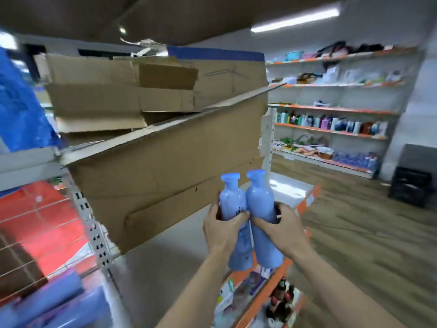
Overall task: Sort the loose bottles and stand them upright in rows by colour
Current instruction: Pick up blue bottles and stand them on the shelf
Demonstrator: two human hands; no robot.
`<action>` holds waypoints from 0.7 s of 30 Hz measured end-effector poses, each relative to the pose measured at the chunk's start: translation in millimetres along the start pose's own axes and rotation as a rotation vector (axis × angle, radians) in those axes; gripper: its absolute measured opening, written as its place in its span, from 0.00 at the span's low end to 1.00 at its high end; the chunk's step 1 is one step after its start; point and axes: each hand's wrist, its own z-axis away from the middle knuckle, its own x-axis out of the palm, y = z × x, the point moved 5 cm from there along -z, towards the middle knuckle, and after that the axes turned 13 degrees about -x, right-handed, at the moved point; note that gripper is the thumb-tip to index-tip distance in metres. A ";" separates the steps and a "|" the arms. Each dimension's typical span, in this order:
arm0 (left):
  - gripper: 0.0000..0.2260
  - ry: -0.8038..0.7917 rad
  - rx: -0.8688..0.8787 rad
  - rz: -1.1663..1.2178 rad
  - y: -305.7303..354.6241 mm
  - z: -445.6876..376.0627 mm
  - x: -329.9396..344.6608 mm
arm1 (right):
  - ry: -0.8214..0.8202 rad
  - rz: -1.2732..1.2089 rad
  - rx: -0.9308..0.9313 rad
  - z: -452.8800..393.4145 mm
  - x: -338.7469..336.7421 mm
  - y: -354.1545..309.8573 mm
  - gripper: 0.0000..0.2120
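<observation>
Left hand (222, 229) and right hand (281, 229) each grip a blue bottle (233, 202), caps pointing up

Left hand (221, 229) and right hand (282, 229) each hold one light-blue bottle (233, 201), (260, 200), upright and touching, above a white shelf (165, 252) beside a large cardboard box (165, 157).

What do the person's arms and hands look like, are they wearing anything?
Both forearms are bare as far as the view shows, with no sleeves in sight. The left hand and right hand wear no gloves; no rings, watch or bracelet can be seen.
</observation>
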 end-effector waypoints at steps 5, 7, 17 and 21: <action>0.20 -0.113 -0.046 0.061 -17.3 -55.4 80.2 | 0.016 0.123 0.024 -63.5 -33.1 74.0 0.18; 0.20 -0.132 -0.072 0.059 -22.4 -79.4 106.2 | 0.026 0.140 0.034 -90.7 -41.6 92.7 0.18; 0.19 -0.093 -0.036 0.041 -23.3 -183.0 182.7 | -0.061 0.050 0.022 -210.1 -47.1 161.7 0.16; 0.19 -0.014 -0.042 0.055 -32.3 -215.0 192.2 | -0.127 -0.004 -0.010 -252.1 -28.0 199.3 0.17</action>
